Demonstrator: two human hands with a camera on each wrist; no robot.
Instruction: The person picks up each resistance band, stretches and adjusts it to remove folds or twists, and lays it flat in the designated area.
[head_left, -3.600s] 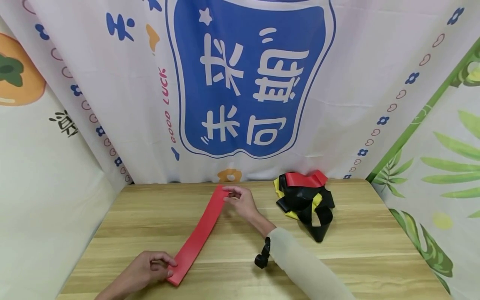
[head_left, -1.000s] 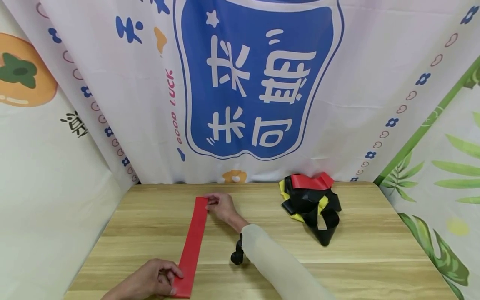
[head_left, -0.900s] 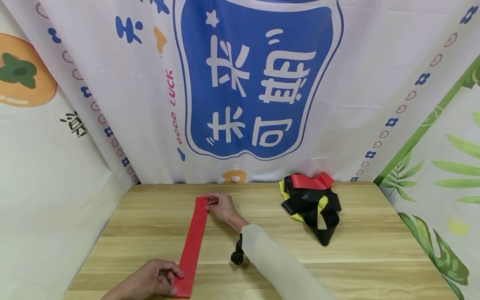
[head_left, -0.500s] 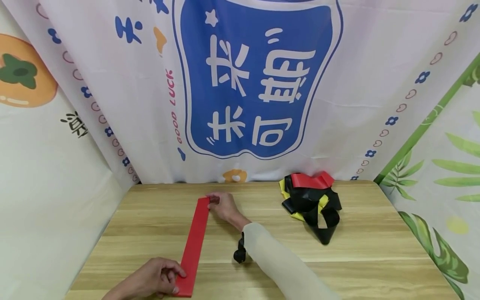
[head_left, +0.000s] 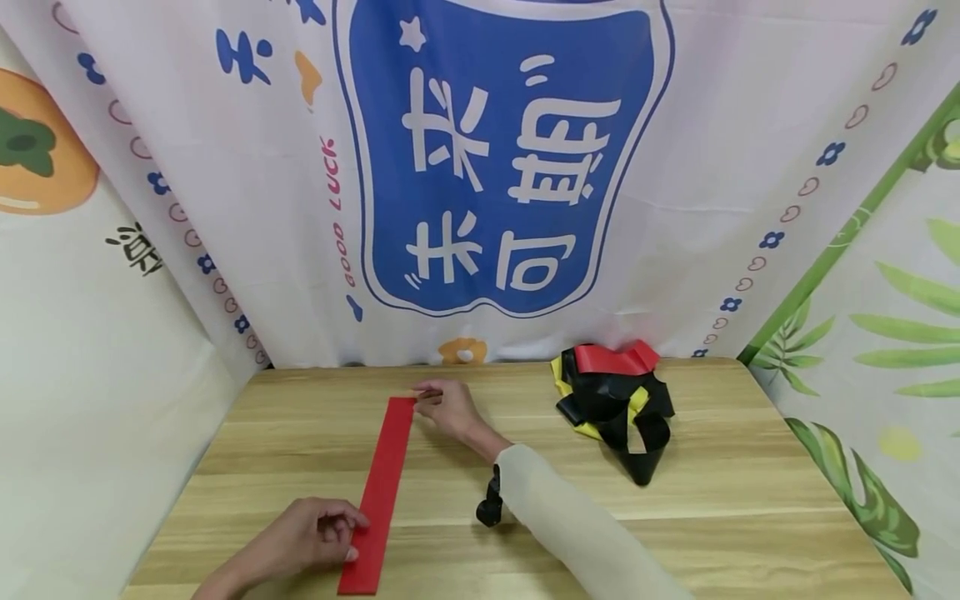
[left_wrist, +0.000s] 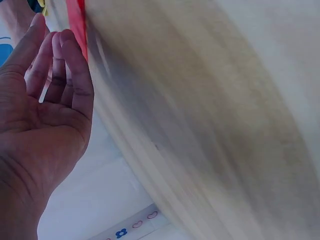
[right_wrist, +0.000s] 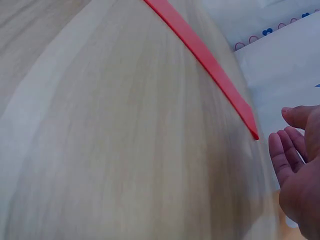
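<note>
A long flat red strip lies straight on the wooden table, running from the near edge toward the back. Beside its near part is my left hand, its fingertips right at the strip's left edge. The left wrist view shows this left hand with loosely bent fingers and thumb apart, next to the red strip. At the far end, my right hand hovers with fingertips close to the strip's corner. In the right wrist view the right hand is apart from the red strip, nothing between its fingers.
A crumpled pile of black, yellow and red bands sits at the back right of the wooden table. Behind the table hangs a printed white curtain. A small black device is strapped on the right wrist.
The strip has swung from a rightward slant to nearly front-to-back. My right fingers have come off its far end; my left hand has slid up from the near corner along the left edge.
</note>
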